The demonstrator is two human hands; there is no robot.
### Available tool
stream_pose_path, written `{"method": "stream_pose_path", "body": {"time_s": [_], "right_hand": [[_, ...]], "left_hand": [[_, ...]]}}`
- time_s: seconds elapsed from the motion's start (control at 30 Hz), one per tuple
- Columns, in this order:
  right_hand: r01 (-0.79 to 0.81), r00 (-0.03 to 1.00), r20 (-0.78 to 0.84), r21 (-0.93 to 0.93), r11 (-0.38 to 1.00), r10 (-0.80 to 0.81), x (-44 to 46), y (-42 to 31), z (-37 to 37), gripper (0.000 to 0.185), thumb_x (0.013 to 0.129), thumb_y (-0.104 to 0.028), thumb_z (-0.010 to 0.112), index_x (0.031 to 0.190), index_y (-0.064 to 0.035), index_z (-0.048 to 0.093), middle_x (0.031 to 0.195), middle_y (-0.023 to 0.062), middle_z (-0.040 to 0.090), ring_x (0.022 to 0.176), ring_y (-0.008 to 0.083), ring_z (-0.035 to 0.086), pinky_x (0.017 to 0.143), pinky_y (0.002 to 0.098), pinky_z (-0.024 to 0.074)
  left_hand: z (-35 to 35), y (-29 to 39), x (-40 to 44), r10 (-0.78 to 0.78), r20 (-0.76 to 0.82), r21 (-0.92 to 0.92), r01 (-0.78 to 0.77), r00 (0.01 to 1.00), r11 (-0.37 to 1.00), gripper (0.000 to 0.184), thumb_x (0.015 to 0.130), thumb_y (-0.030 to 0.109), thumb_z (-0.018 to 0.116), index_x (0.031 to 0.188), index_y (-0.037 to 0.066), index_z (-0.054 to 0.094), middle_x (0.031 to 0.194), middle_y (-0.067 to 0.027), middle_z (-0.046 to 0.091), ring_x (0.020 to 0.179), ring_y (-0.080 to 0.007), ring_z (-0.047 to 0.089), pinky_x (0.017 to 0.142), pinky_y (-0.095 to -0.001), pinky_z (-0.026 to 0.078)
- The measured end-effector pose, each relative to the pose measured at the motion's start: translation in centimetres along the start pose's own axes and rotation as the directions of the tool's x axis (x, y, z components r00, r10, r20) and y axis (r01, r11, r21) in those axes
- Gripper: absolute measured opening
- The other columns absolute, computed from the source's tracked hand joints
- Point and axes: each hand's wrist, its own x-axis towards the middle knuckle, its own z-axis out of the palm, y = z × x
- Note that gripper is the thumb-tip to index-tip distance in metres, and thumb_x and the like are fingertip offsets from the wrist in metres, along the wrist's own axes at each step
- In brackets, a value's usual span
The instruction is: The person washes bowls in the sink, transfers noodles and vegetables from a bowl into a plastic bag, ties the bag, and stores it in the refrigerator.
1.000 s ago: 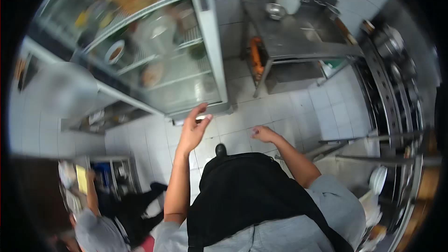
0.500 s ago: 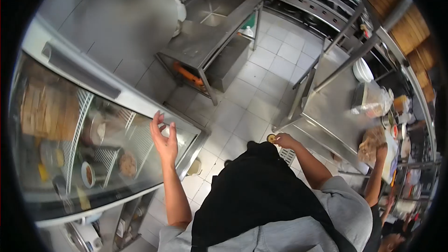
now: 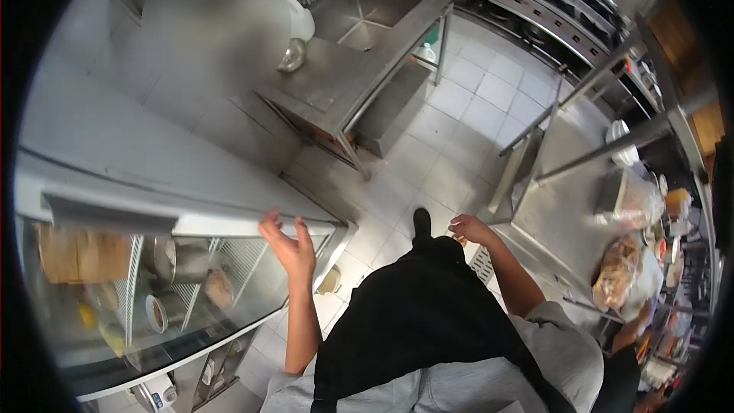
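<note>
My left hand [image 3: 292, 248] is raised with its fingers apart and nothing in them. It is beside the corner of the glass-door refrigerator [image 3: 222, 226]; I cannot tell whether it touches the frame. Behind the glass are wire shelves with a metal pot [image 3: 183, 262], a small bowl [image 3: 157, 313] and a wooden stack [image 3: 84, 254]. Low in front of my black apron [image 3: 405, 329], my right hand [image 3: 474, 230] is closed on a small round yellowish thing [image 3: 459, 240], mostly hidden by the fingers.
A steel sink table [image 3: 329, 80] stands ahead on the left, a stove [image 3: 527, 8] at the back. On the right, a steel worktable [image 3: 550, 206] carries a plastic-bagged food item [image 3: 618, 271] and containers. Another person's dark sleeve [image 3: 623, 375] shows at lower right.
The view has shifted as I walk, and a dark shoe now shows ahead of the apron. My left hand stays raised. The other person's arm has drawn back from the bagged item.
</note>
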Motion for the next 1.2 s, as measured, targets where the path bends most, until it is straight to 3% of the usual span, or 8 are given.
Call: {"method": "stream_pose_path", "body": {"time_s": [0.23, 0.3, 0.57, 0.83, 0.9, 1.07, 1.13, 1.2], "right_hand": [[0.177, 0.980, 0.034, 0.283, 0.943, -0.195, 6.9, -4.9, -7.4, 0.034, 0.079, -0.014, 0.055, 0.110, -0.0003, 0.051, 0.088, 0.0090, 0.061, 0.075, 0.0168, 0.060, 0.061, 0.0269, 0.0481], [0.114, 0.992, 0.012, 0.275, 0.955, -0.122, 8.2, -7.1, -9.9, 0.033, 0.081, -0.017, 0.055, 0.110, -0.0026, 0.051, 0.091, 0.0078, 0.060, 0.078, 0.0165, 0.060, 0.061, 0.0264, 0.0480], [0.122, 0.986, 0.072, 0.279, 0.952, -0.147, 15.3, -15.7, -17.6, 0.036, 0.083, -0.022, 0.053, 0.115, -0.0072, 0.048, 0.104, 0.0070, 0.057, 0.091, 0.0189, 0.058, 0.073, 0.0295, 0.0476], [0.318, 0.912, 0.224, 0.145, 0.937, -0.344, 25.6, -29.3, -18.2, 0.032, 0.085, -0.019, 0.053, 0.112, -0.0039, 0.051, 0.098, 0.0062, 0.059, 0.085, 0.0160, 0.057, 0.071, 0.0288, 0.0476], [0.331, 0.910, 0.249, 0.039, 0.943, -0.330, 26.5, -33.0, -18.5, 0.036, 0.082, -0.022, 0.056, 0.112, -0.0018, 0.050, 0.095, 0.0064, 0.059, 0.083, 0.0156, 0.057, 0.070, 0.0291, 0.0477], [0.355, 0.913, 0.258, -0.118, 0.927, -0.316, 30.1, -39.2, -23.5, 0.037, 0.081, -0.025, 0.058, 0.109, -0.0014, 0.053, 0.094, 0.0085, 0.060, 0.084, 0.0177, 0.058, 0.069, 0.0297, 0.0482], [0.389, 0.915, 0.182, -0.162, 0.907, -0.360, 31.9, -41.1, -25.3, 0.037, 0.080, -0.025, 0.058, 0.109, -0.0006, 0.054, 0.095, 0.0100, 0.060, 0.083, 0.0183, 0.058, 0.070, 0.0298, 0.0482], [0.460, 0.886, 0.157, -0.170, 0.871, -0.437, 34.4, -42.8, -26.5, 0.038, 0.079, -0.025, 0.059, 0.107, 0.0021, 0.054, 0.097, 0.0138, 0.061, 0.082, 0.0200, 0.060, 0.070, 0.0313, 0.0485]], "left_hand": [[8.2, -5.0, -1.6, -0.181, 0.803, 0.043, 0.247, 0.568, 0.968, 0.039, 0.077, 0.025, 0.061, 0.105, -0.001, 0.052, 0.099, -0.0215, 0.057, 0.092, -0.0328, 0.056, 0.079, -0.0365, 0.044], [9.3, -6.9, -3.5, -0.508, 0.828, 0.435, 0.301, 0.237, 0.849, 0.049, 0.077, 0.035, 0.060, 0.108, -0.001, 0.052, 0.103, -0.0230, 0.056, 0.098, -0.0347, 0.054, 0.083, -0.0387, 0.043], [11.0, -12.2, -11.6, -0.728, 0.669, 0.683, 0.512, -0.151, 0.521, 0.043, 0.075, 0.039, 0.064, 0.091, -0.001, 0.057, 0.076, -0.0172, 0.060, 0.063, -0.0267, 0.060, 0.052, -0.0360, 0.049], [17.9, -3.7, 7.4, -0.452, 0.892, 0.209, 0.886, 0.001, 0.414, 0.031, 0.083, 0.027, 0.055, 0.094, -0.002, 0.056, 0.076, -0.0109, 0.062, 0.065, -0.0172, 0.060, 0.053, -0.0278, 0.050], [18.8, -3.5, 14.1, -0.204, 0.900, -0.276, 0.864, 0.386, 0.421, 0.029, 0.084, 0.027, 0.053, 0.091, 0.000, 0.057, 0.071, -0.0091, 0.061, 0.060, -0.0145, 0.058, 0.050, -0.0258, 0.048], [26.6, -8.7, 28.4, -0.580, -0.001, -0.075, 0.579, 0.814, 0.812, 0.030, 0.084, 0.027, 0.053, 0.093, -0.001, 0.056, 0.071, -0.0091, 0.059, 0.060, -0.0154, 0.058, 0.046, -0.0257, 0.044], [29.0, -13.0, 31.5, -0.496, -0.223, 0.153, 0.532, 0.839, 0.833, 0.032, 0.083, 0.029, 0.055, 0.092, -0.002, 0.056, 0.070, -0.0089, 0.058, 0.060, -0.0160, 0.057, 0.045, -0.0262, 0.045], [31.0, -15.3, 34.7, -0.868, -0.251, -0.071, 0.886, 0.429, 0.459, 0.037, 0.076, 0.030, 0.063, 0.088, -0.004, 0.054, 0.071, -0.0095, 0.058, 0.062, -0.0194, 0.059, 0.046, -0.0295, 0.049]]}}
